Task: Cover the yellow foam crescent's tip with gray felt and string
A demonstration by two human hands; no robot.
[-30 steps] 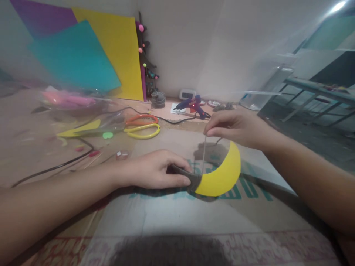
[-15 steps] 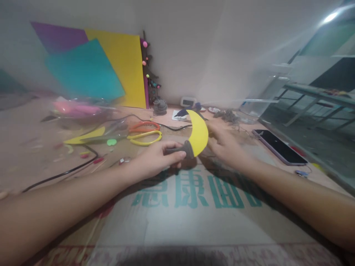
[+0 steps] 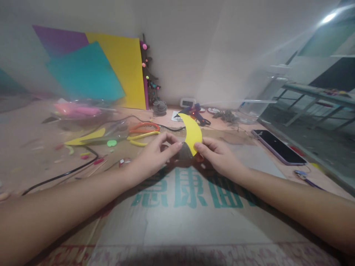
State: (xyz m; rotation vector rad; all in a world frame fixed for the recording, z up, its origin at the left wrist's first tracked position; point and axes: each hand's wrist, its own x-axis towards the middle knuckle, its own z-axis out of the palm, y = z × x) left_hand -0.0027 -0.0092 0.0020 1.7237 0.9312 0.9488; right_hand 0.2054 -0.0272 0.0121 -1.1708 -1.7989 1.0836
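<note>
A yellow crescent cut-out (image 3: 193,129) stands upright over the cardboard, its lower end against a dark grey piece (image 3: 185,150). My left hand (image 3: 159,151) is closed, thumb and fingers pinching the dark grey piece from the left. With thumb and fingers, my right hand (image 3: 215,152) grips the lower right edge of the crescent. The fingertips behind both pieces are partly hidden. Just behind the crescent lies a dark glue gun (image 3: 195,112) with a small red light.
Scissors with orange and yellow handles (image 3: 144,128) lie left of my hands. A black cable (image 3: 69,170) crosses the left side. At the right edge rests a phone (image 3: 279,147). Coloured sheets (image 3: 133,74), a small clock (image 3: 188,102) and a clear container (image 3: 252,107) stand at the back.
My right hand has come from behind the crescent to its lower right edge and now grips it. The crescent has shifted slightly left, and the glue gun shows more fully.
</note>
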